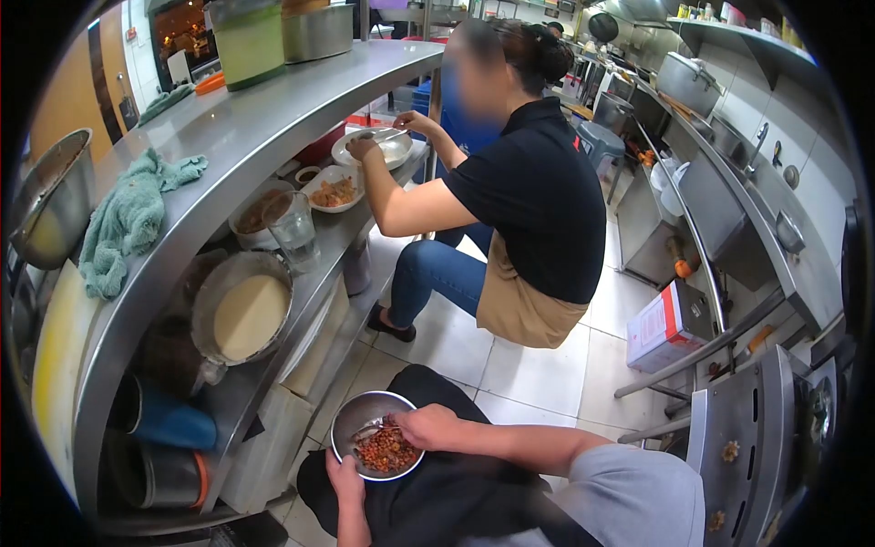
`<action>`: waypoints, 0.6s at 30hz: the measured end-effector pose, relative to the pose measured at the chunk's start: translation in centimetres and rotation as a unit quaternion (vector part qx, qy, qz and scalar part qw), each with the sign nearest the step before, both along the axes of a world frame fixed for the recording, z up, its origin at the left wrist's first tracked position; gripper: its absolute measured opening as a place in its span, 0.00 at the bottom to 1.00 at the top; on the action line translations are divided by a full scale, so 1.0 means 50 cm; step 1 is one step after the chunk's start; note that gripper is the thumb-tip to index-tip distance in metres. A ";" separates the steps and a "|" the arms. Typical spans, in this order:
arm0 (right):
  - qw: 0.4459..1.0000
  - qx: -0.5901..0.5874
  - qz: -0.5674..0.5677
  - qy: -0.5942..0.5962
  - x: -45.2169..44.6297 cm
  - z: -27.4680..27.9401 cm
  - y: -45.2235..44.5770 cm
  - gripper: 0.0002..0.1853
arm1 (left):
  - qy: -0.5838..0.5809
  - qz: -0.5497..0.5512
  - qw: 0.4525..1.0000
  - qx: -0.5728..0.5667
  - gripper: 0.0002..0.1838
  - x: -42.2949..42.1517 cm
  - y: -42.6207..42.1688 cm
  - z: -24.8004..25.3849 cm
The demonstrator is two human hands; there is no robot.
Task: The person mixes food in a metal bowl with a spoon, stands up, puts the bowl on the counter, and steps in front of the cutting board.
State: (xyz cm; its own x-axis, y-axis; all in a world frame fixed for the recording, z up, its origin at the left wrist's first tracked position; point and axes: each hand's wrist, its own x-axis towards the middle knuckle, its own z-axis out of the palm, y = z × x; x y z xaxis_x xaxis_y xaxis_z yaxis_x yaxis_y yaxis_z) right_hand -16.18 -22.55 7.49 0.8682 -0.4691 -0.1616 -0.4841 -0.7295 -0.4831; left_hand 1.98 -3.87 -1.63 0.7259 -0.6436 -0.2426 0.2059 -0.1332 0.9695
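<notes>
A metal bowl [346, 419] rests on my lap, partly filled with a reddish-brown chopped food mix [387, 450]. My left hand [346, 479] grips its near left rim. Over the far right side reaches my right hand [427, 427], its fingers closed on a spoon [370, 429] whose bowl lies at the food. Most of the spoon's handle is hidden by the fingers.
A co-worker [529, 201] sits ahead, holding a white bowl [397, 149]. On the left shelf stand a pan of pale batter [251, 316], a glass jug [293, 232] and a food dish [334, 193]. A tin [673, 326] stands on the floor at right.
</notes>
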 end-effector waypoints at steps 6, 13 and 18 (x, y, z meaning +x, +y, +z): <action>1.000 0.022 0.022 -0.004 -0.019 -0.011 0.003 0.11 | -0.005 -0.009 1.000 0.024 0.26 0.004 -0.002 0.015; 1.000 0.021 -0.021 0.006 -0.004 -0.004 0.009 0.11 | 0.024 -0.002 1.000 -0.002 0.30 0.006 -0.010 -0.022; 0.999 0.018 0.006 -0.039 -0.007 -0.001 0.004 0.11 | 0.073 0.023 0.997 -0.030 0.34 -0.007 0.000 -0.005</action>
